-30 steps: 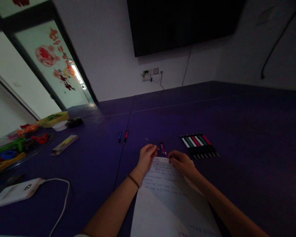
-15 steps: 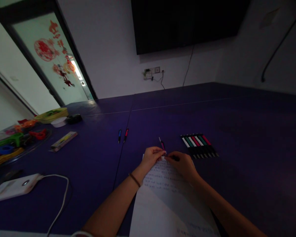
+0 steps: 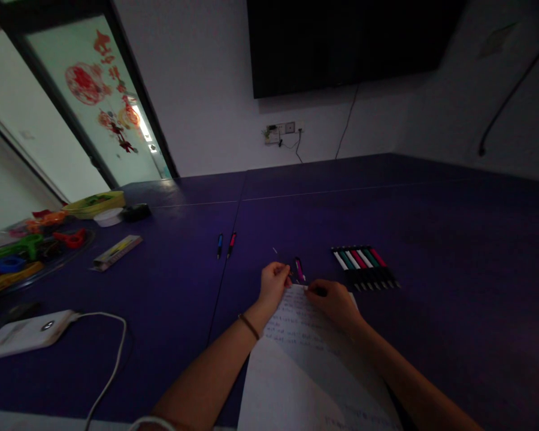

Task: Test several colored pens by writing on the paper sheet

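My left hand (image 3: pixel 273 282) is at the top left corner of a written sheet of paper (image 3: pixel 296 359), its thumb and fingers pinched on a small dark piece too small to name. My right hand (image 3: pixel 335 300) rests over the sheet's top right part, fingers pinched; what they hold, if anything, is hidden. A purple pen part (image 3: pixel 300 270) lies just beyond the paper, between the hands. A thin light piece (image 3: pixel 275 250) lies behind my left hand. Right of my hands is a row of several pens (image 3: pixel 363 267) with white, green and pink barrels.
A blue pen (image 3: pixel 220 246) and a pink pen (image 3: pixel 232 245) lie further back. On the left are a long box (image 3: pixel 117 252), scissors on a tray (image 3: pixel 72 238), a yellow basket (image 3: pixel 94 205) and a white power bank (image 3: pixel 27 334) with a cable.
My left hand has moved slightly left, apart from my right hand. The purple pen part now lies in plain view between them, and the thin light piece shows separately, further left.
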`<state>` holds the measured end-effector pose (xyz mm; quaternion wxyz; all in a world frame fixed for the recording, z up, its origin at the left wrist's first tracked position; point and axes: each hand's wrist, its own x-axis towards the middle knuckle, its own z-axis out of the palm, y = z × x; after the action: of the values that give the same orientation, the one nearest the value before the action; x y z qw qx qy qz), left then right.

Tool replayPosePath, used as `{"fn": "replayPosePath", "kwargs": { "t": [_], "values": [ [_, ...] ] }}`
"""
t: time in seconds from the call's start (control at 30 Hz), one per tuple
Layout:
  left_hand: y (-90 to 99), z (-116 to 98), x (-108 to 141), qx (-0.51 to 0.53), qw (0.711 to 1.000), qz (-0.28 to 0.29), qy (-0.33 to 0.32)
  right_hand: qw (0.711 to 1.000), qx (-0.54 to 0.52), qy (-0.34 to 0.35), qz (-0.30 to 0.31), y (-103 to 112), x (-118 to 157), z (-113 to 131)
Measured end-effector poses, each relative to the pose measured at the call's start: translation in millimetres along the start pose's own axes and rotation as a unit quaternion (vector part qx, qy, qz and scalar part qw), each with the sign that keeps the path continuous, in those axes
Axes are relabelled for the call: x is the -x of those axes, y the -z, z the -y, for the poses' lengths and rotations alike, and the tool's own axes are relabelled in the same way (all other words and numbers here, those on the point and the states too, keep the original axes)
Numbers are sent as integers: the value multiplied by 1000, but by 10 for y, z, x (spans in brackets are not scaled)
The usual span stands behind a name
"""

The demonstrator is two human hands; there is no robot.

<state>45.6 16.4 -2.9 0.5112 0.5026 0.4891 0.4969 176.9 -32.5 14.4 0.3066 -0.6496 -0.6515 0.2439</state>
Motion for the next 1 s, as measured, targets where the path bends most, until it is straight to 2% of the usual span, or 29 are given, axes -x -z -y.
{"fn": "replayPosePath", "kwargs": {
  "t": [0.17, 0.3, 0.4, 0.5, 0.67, 0.83, 0.93, 1.0],
  "values": [
    [9, 9, -26, -62, 998, -13, 27, 999, -33, 10, -1, -26, -19, -105],
    [-26, 19, -17, -109, 993, -25, 30, 999, -40, -2, -33, 3, -122, -142],
    [-48, 21, -10, -134, 990, -33, 34, 999, 9, 9, -53, 47, -261, -38],
    [-54, 36, -8, -152, 987, -31, 42, 995, 95, 16, -37, 47, -412, 156],
    [-56, 65, -7, -162, 985, -27, 49, 962, 267, -57, 0, -79, -560, 419],
    [-58, 49, 3, -159, 985, -29, 50, 947, 317, -46, 0, -176, -558, 489],
    [-57, 43, 17, -148, 988, -22, 44, 941, 337, -29, -6, -158, -505, 514],
    [-54, 45, 27, -139, 990, -20, 28, 938, 346, -10, -31, -123, -447, 504]
  ]
}}
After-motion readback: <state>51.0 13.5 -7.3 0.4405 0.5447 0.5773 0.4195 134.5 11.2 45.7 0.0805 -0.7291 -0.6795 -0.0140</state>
